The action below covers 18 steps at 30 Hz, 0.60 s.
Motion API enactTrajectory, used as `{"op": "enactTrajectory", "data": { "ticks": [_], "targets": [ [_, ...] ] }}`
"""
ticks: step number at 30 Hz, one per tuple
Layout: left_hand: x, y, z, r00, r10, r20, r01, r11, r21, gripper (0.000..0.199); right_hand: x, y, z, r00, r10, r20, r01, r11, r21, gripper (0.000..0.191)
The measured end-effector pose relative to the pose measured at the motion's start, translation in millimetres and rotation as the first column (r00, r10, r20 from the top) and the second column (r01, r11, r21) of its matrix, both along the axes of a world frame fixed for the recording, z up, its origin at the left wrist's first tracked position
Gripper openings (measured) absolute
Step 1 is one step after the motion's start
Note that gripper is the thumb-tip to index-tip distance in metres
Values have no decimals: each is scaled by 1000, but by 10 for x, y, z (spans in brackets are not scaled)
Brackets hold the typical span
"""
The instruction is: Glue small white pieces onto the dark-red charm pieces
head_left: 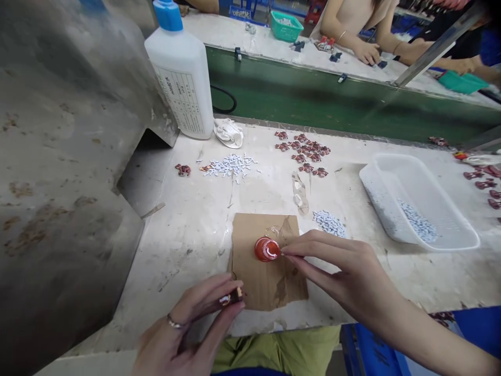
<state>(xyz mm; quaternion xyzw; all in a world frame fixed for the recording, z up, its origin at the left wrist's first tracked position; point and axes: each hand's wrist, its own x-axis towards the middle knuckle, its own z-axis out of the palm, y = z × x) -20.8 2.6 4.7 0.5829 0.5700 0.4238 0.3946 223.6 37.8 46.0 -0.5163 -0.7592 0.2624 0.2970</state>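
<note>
Between the thumb and fingers of my left hand (195, 324) is a small dark brown figurine (234, 296) with white and yellowish details. My right hand (344, 266) is closed in a pinch, its fingertips at the rim of a small red cup (266, 249). A tiny pale piece (283, 252) seems to sit in that pinch, too small to make out. Under the cup lies a flat piece of brown cardboard (254, 282), stained at its right side. Beyond my right hand is a small pile of pale blue-white pieces (329, 223).
Several brown figurines (307, 149) stand at the back, near another pile of pale pieces (230, 166). A white bottle (183, 78) with a blue cap stands by a metal housing (70, 156) at left. At right is a translucent tray (457, 237). Co-workers' hands (368, 52) work beyond the green divider (282, 94).
</note>
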Motion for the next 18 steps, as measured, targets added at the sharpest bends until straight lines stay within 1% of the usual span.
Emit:
{"op": "enactTrajectory", "data": {
  "ticks": [3, 6, 9, 11, 14, 16, 18],
  "targets": [
    [-26, 56, -15, 999, -21, -26, 24, 994, 109, 28, -16, 33, 0, 1000, -19, 19, 19, 1000, -5, 20],
    [-29, 102, -11, 997, -46, -64, 56, 983, 174, 25, -27, 61, -8, 999, -16, 40, 15, 1000, 27, 17],
    [-17, 126, -3, 999, -34, -24, 38, 985, 166, 23, -38, 75, -22, 998, -14, 54, 10, 998, 69, 16],
    [-16, 138, 3, 1000, -27, -5, 27, 989, 143, 25, -42, 73, -30, 998, -6, 58, 2, 997, 80, 16],
    [-23, 170, 19, 997, -49, -51, 56, 990, 133, 30, -43, 64, -39, 998, 19, 66, -24, 996, 82, 18],
    [-20, 195, 34, 994, -75, -77, 86, 986, 141, 26, -41, 60, -44, 997, 25, 77, -32, 996, 81, 20],
    [1, 212, 44, 992, -104, -70, 113, 981, 156, 21, -37, 58, -50, 997, 13, 79, -20, 996, 82, 20]
  ]
}}
